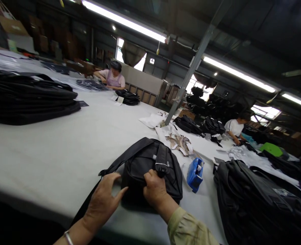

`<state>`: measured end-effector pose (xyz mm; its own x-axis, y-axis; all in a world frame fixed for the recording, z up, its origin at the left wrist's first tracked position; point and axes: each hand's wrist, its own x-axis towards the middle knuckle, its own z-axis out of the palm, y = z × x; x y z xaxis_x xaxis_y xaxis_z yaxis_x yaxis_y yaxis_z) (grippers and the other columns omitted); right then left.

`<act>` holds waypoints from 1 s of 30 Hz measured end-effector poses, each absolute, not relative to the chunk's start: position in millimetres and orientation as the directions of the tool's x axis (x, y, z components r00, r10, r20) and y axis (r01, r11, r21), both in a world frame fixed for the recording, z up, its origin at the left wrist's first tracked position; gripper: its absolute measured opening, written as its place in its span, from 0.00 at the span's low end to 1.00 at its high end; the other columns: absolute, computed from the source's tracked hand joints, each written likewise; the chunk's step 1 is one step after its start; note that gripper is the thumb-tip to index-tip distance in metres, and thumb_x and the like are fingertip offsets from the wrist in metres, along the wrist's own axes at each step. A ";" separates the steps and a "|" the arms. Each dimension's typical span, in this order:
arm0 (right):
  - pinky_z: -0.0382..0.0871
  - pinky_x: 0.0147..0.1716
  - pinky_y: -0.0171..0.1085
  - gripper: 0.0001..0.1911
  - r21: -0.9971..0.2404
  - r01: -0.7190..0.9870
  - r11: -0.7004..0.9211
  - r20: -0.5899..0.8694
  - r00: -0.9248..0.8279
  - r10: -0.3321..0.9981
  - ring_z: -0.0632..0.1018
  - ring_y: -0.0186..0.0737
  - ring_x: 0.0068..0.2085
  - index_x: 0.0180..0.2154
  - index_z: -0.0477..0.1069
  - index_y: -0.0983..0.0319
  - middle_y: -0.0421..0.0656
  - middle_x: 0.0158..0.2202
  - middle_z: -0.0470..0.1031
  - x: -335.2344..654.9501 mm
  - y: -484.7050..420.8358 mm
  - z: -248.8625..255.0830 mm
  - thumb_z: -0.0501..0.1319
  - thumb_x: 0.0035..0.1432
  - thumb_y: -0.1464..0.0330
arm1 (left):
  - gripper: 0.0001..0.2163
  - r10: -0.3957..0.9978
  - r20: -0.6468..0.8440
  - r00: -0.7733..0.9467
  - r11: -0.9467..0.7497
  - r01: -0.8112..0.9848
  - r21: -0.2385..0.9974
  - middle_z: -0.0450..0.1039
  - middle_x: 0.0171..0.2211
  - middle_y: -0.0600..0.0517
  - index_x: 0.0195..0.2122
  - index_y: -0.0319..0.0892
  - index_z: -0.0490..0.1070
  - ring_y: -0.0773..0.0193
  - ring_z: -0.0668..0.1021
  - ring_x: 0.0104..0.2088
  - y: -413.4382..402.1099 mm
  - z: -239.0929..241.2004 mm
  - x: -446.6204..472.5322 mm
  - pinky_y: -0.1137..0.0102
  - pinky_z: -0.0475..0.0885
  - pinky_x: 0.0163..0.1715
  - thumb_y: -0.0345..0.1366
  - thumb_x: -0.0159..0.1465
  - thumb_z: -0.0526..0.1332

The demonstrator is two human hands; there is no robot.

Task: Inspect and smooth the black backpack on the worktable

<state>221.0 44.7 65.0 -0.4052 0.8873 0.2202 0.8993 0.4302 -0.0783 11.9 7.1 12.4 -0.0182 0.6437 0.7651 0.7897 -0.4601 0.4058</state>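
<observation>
Factory lights are glaring over a long grey table (64, 153). Right hand (154, 190) is clamping the near edge of a black bag (150, 166); left hand (102, 200) is spreading open-fingered beside it, touching its strap (89, 200). Blue tape dispenser (195, 173) is waiting just right.

right fingertips (150, 175) hidden under black bag (150, 166), far workers' faces blurred
</observation>
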 end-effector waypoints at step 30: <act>0.71 0.45 0.43 0.10 -0.220 0.852 0.475 0.351 -0.385 0.854 0.75 0.45 0.45 0.35 0.70 0.59 0.43 0.40 0.74 227.6 35.1 39.3 0.60 0.47 0.75 | 0.17 0.966 0.180 0.186 -0.258 0.638 0.726 0.79 0.42 0.43 0.39 0.41 0.75 0.52 0.80 0.44 37.8 8.7 20.8 0.64 0.73 0.45 0.26 0.48 0.59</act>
